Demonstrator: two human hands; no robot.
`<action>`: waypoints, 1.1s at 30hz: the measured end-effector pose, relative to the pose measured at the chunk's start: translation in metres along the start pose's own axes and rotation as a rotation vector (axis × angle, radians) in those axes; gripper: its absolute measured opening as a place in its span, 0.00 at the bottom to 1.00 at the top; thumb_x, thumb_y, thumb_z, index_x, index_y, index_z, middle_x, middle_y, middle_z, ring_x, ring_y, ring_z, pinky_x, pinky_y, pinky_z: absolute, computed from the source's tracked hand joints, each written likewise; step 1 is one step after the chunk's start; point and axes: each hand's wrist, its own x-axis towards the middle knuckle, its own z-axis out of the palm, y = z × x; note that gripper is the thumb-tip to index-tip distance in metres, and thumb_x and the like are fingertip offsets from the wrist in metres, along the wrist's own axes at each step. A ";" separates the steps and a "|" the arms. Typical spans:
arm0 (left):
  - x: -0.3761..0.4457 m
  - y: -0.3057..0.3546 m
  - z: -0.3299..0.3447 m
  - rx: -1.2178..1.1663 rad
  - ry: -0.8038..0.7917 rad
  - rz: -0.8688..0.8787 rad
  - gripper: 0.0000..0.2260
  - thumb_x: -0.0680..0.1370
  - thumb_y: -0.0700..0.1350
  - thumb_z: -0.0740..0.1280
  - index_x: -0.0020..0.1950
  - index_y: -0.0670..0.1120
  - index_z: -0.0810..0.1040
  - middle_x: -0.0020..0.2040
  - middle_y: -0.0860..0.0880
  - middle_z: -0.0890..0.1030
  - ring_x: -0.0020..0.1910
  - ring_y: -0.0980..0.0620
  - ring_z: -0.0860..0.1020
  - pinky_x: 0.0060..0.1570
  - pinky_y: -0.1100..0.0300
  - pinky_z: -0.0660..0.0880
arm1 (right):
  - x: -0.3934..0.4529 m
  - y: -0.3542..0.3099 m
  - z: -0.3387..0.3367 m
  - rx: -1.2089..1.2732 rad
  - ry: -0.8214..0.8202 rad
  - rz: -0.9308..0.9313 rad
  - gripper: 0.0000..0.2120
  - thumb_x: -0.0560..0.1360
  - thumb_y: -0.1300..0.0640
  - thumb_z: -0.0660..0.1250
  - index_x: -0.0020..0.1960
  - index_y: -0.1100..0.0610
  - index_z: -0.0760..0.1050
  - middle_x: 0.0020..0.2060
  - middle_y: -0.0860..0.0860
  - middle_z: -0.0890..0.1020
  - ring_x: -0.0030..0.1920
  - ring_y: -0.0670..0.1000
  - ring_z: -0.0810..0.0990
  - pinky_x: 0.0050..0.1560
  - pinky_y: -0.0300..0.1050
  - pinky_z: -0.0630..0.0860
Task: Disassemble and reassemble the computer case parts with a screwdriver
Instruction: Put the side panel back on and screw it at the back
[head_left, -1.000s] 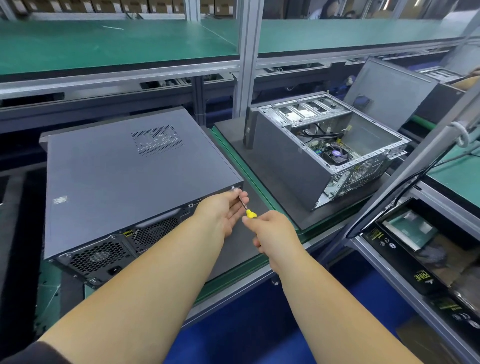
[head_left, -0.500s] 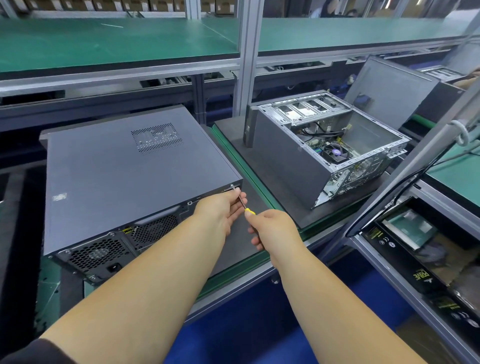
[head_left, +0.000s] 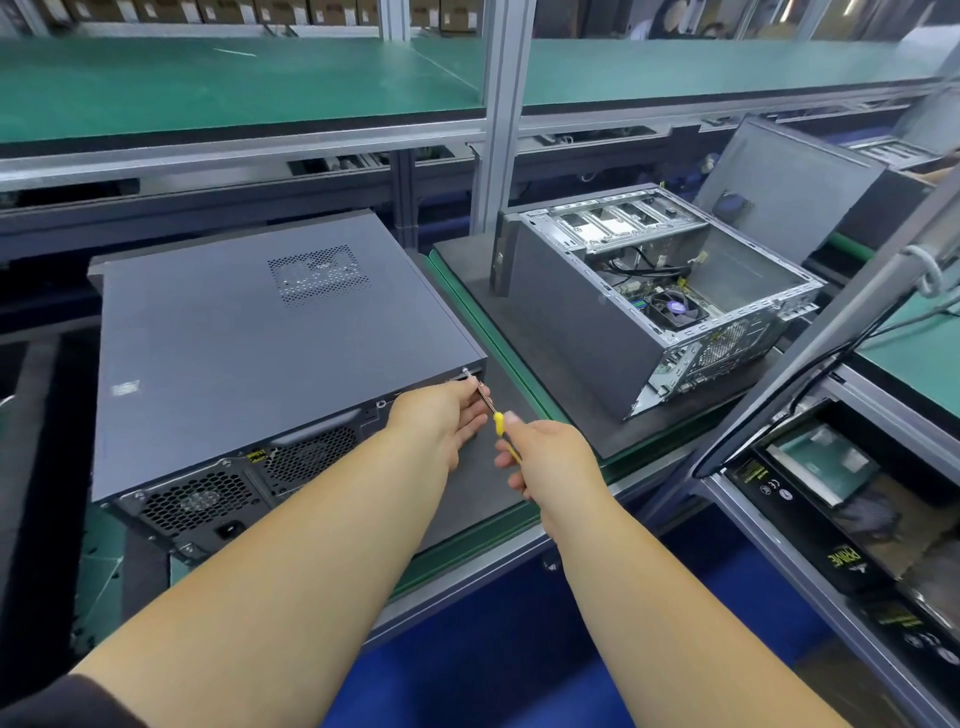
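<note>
Right hand (head_left: 553, 457) clamps the yellow-handled screwdriver (head_left: 493, 413), tip at a screw at the closed grey computer case's (head_left: 270, 353) four-o'clock corner on the bench (head_left: 519, 525), left hand (head_left: 441, 418) pinching its shaft.

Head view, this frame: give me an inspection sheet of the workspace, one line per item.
Surface: dark mat on a green-edged bench.
Job's things: closed computer case lying flat, rear towards the person; screwdriver tip at a screw on its rear top corner.
Clutter: nothing seen on the mat.
Hands: right hand grips the yellow handle; left hand fingers steady the shaft.
Cables: black cable along the slanted frame at right; wiring inside the open case.
Surroundings: loose side panel leaning behind the open case; boxes on the lower right shelf.
</note>
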 end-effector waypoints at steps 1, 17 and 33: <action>-0.001 0.000 0.000 0.010 -0.011 -0.006 0.06 0.82 0.40 0.64 0.48 0.41 0.78 0.42 0.47 0.83 0.42 0.53 0.82 0.43 0.61 0.79 | 0.001 -0.005 0.000 -0.009 -0.030 0.062 0.20 0.83 0.44 0.59 0.42 0.57 0.80 0.32 0.50 0.80 0.29 0.48 0.74 0.35 0.43 0.72; 0.000 0.001 -0.003 0.071 -0.066 -0.031 0.07 0.82 0.41 0.63 0.48 0.41 0.79 0.41 0.47 0.83 0.42 0.51 0.83 0.40 0.62 0.79 | 0.010 -0.008 0.002 -0.060 -0.041 0.090 0.22 0.83 0.44 0.58 0.40 0.56 0.79 0.31 0.50 0.79 0.28 0.49 0.74 0.35 0.44 0.73; 0.002 -0.001 -0.003 0.057 -0.045 0.011 0.06 0.81 0.40 0.65 0.49 0.40 0.80 0.39 0.47 0.84 0.37 0.53 0.84 0.36 0.62 0.80 | 0.008 -0.008 0.001 -0.129 0.017 0.025 0.21 0.83 0.44 0.58 0.39 0.54 0.79 0.30 0.48 0.82 0.30 0.47 0.79 0.45 0.48 0.81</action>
